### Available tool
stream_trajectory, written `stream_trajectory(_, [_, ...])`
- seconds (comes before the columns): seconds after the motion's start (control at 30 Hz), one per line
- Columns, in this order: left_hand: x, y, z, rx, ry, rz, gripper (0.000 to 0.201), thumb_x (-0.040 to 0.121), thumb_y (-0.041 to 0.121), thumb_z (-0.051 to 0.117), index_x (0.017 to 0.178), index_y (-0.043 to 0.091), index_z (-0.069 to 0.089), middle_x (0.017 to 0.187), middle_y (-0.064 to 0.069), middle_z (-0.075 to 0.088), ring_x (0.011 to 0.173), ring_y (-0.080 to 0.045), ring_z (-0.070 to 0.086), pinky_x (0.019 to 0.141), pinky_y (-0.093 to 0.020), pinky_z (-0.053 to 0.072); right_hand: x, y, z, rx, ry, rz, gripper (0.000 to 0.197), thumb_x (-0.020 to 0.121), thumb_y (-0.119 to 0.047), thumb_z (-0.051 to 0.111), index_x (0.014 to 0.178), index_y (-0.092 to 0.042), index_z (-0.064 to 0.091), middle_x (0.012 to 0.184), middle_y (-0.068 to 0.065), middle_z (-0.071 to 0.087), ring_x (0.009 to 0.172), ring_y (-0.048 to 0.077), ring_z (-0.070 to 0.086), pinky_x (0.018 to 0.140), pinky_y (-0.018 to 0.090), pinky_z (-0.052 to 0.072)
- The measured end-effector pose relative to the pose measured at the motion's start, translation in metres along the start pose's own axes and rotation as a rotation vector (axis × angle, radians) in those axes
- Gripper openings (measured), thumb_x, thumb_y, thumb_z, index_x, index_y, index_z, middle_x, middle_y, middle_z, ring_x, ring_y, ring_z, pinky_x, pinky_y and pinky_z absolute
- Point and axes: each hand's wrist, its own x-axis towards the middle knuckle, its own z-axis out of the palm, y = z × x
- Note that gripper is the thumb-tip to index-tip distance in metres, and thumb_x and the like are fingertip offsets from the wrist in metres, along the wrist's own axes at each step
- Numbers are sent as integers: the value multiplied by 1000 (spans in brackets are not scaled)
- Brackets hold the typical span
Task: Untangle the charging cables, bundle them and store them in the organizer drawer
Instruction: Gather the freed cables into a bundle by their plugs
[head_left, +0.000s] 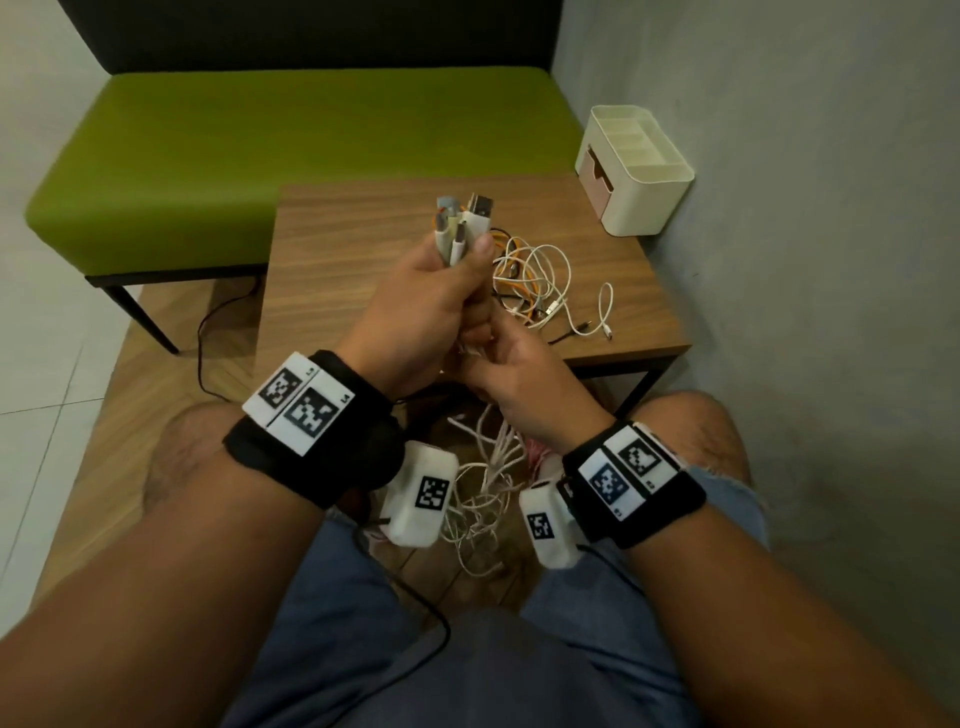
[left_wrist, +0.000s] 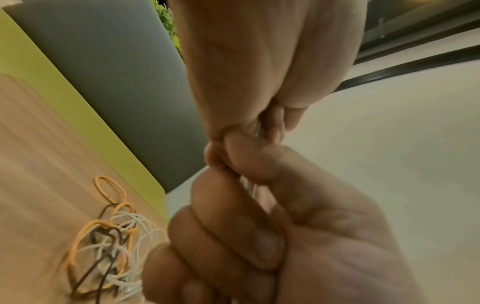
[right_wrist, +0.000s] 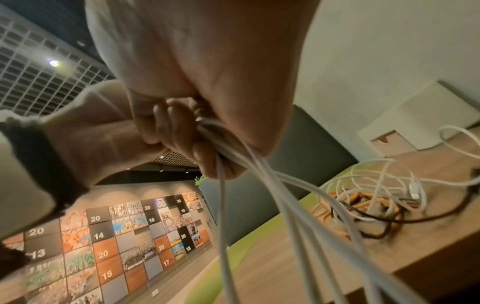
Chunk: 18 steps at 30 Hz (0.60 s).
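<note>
Gripping white cables (head_left: 462, 228), both hands (head_left: 421, 312) fisted

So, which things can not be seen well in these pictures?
- Drawer contents of the organizer: head view, front closed.
- Count of white cables held: left hand and right hand cover them.
- Tangled pile: blurred in left wrist view.
- Cable ends below the knees: head view, wrist cameras hide them.

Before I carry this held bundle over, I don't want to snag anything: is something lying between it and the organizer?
Yes. A loose cable tangle lies on the table, between the held cables and the organizer.
</note>
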Motion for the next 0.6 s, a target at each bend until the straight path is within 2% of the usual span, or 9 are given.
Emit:
stream_trajectory(0.03, [-1,2,2,-3,7,1,30,104,13,41,75,19,37,58,3,22,45,-6,20,41,-20,21,3,-1,0,-82,19,-26,31,74,-38,69,103,-42,61,93,-4,69,91,18,65,84,47,51])
stream_trajectory(0.1, [-1,6,4,-36,12,5,31,105,14,39,74,19,36,55,5,24,45,-6,20,41,-21,21,8,-6,0,-246,55,-57,15,76,-36,66,85,-47,59,85,-11,67,84,11,63,80,42,50])
stream_trajectory(0.2, [2,19,-1,-106,-25,37,31,105,17,37,75,18,33,53,9,28,44,-5,21,41,-20,24,11,1,-6,-563,27,57,17,90,-23,59,80,-33,49,79,-5,59,70,13,55,64,34,44])
stream_trajectory(0.3, [7,20,-9,-127,22,43,31,105,17,37,75,19,34,52,9,28,43,-5,21,41,-20,23,18,24,-10,-648,25,250,9,94,-27,54,91,-18,53,79,4,58,68,21,55,68,45,51])
stream_trajectory(0.4, [8,2,-18,-108,91,32,28,106,17,37,77,19,36,52,9,28,43,-6,23,43,-20,27,24,34,-16,-702,-40,344,36,89,-39,67,116,-18,56,107,6,63,91,20,61,82,41,53])
stream_trajectory(0.47, [10,-10,-27,-51,116,38,28,106,19,38,78,18,38,53,7,31,45,-9,29,48,-23,35,24,38,-23,-674,-173,392,79,79,-38,79,144,-22,38,134,6,53,113,17,55,90,32,49])
stream_trajectory(0.5, [12,-15,-33,-5,128,31,27,105,21,38,78,17,41,53,6,33,46,-11,34,51,-25,40,23,38,-27,-664,-209,404,98,74,-38,84,152,-26,26,146,5,44,125,18,49,98,32,46])
stream_trajectory(0.53, [13,-19,-38,39,134,12,27,105,22,39,79,17,43,53,5,37,50,-13,41,57,-30,47,23,36,-31,-651,-208,396,110,71,-38,86,155,-30,15,154,4,33,136,19,40,107,37,41])
stream_trajectory(0.6, [13,-29,-45,91,134,-57,25,104,25,41,82,15,48,56,2,47,59,-18,53,71,-37,54,26,27,-37,-545,-105,318,113,72,-30,85,156,-35,9,159,-1,23,142,17,32,113,41,37])
